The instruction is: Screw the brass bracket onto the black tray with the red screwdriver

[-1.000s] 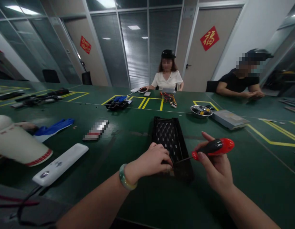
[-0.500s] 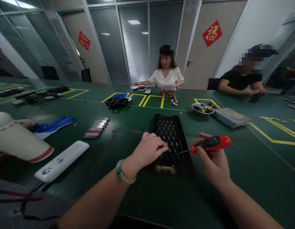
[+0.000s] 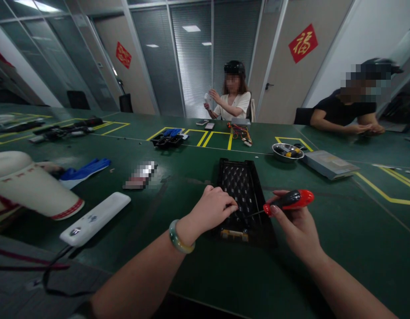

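A black perforated tray-like part (image 3: 240, 181) lies lengthwise on the green table (image 3: 198, 274) in front of me. My left hand (image 3: 213, 210), with a green bangle on the wrist, rests curled on its near left portion, fingers pinched together on the mesh. My right hand (image 3: 296, 223) grips a screwdriver (image 3: 288, 200) with a red and black handle; its thin shaft points left toward the tray's near end, close to my left fingertips. A small brown strip shows at the tray's near edge.
A white remote-like device (image 3: 95, 218), a white cup lying on its side (image 3: 29, 188) and blue gloves (image 3: 85, 169) lie left. A metal bowl (image 3: 287, 152) and a grey drive (image 3: 329, 164) sit far right. Two other people (image 3: 233, 99) sit across.
My left hand slid from the tray's near end a little further up its mesh, uncovering the near edge. The screwdriver tip came closer to my left fingers. The person opposite raised both hands.
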### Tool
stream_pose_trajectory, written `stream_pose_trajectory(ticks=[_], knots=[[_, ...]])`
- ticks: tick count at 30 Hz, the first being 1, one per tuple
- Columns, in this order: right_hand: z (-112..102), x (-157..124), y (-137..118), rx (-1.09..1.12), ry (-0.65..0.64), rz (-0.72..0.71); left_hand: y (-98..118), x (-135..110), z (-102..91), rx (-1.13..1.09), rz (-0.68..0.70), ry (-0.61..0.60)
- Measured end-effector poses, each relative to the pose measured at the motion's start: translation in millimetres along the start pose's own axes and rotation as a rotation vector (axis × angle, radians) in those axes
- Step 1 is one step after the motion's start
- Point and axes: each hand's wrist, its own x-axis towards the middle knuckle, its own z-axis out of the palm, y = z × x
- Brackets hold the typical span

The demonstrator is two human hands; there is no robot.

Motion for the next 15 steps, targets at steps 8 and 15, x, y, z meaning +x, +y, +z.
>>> stream_pose_trajectory(ticks=[8,15], knots=[[-2.3,6.1,-2.2,0.149,0.204,0.066,4.0,-2.0,-4.6,-0.171,0.073,-0.043],[-6.1,14.8,10.3,0.352,0.308,0.160,4.1,-0.9,-6.0,-0.159,0.103,-0.028]])
